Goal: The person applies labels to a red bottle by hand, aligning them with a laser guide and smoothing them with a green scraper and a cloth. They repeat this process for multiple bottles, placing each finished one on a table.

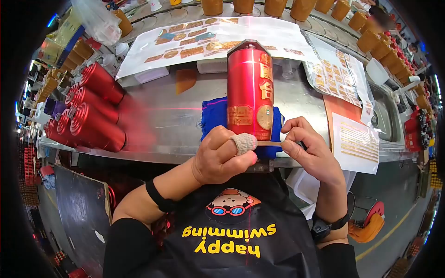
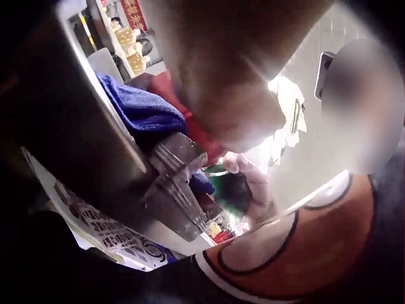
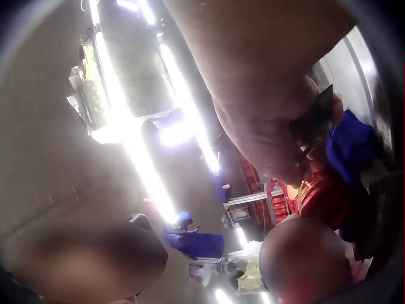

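A red bottle (image 1: 243, 92) with gold decoration lies on a blue cloth (image 1: 211, 121), its lower end towards the person. My left hand (image 1: 222, 155), one finger wrapped in pale fabric, pinches one end of a thin strip (image 1: 270, 144) against the bottle's lower edge. The strip's other end is between the thumb and fingertip of my right hand (image 1: 313, 150). A dark flat piece (image 3: 316, 114) shows within the right hand (image 3: 266, 120) in the right wrist view. In the left wrist view the left hand (image 2: 231, 114) covers most of the bottle.
Several red bottles (image 1: 99, 125) lie stacked at left. Behind the bottle stretches a sheet of gold stickers (image 1: 194, 39); more sticker sheets (image 1: 357, 143) lie at right, near a sink (image 1: 387, 116). Brown cups (image 1: 303, 9) line the far conveyor.
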Demonstrator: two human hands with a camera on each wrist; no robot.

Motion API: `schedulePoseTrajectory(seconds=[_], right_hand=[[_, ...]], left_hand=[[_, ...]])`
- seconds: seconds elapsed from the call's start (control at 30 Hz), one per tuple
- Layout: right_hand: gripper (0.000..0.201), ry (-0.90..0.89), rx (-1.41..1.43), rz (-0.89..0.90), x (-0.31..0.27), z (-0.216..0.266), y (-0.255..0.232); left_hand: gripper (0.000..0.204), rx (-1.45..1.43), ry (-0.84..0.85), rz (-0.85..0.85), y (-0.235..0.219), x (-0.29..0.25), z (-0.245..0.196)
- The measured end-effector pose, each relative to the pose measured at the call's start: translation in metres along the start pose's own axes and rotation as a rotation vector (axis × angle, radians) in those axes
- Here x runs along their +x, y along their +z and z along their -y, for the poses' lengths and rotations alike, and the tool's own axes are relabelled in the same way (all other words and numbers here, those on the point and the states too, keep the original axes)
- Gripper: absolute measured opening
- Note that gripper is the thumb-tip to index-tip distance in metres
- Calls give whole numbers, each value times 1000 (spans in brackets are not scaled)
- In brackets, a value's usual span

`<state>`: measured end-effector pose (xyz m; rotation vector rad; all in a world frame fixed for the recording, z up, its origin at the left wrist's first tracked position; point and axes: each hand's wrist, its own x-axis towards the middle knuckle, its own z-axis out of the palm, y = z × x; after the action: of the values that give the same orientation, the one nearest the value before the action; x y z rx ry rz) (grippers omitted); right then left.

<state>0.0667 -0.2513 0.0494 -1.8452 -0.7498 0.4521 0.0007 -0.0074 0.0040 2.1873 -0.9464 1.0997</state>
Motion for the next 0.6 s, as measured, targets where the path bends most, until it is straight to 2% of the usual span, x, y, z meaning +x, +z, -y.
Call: schedulePoseTrajectory(seconds=[0.2,0.3,0.4,0.6], right_hand=[[15,6,-2,3,-1,-2,-2],[16,17,24,-3,-2,-3,-1],[16,35,34,-8,-2,-3,-2],[17,14,0,-11,-1,-5,-2]], left_hand=[[29,75,123,110,-1,13,-2],[27,28,103,109,0,11,1],[26,-9,28,-34,7,1,2],[27,36,99,105,2,13,-1]])
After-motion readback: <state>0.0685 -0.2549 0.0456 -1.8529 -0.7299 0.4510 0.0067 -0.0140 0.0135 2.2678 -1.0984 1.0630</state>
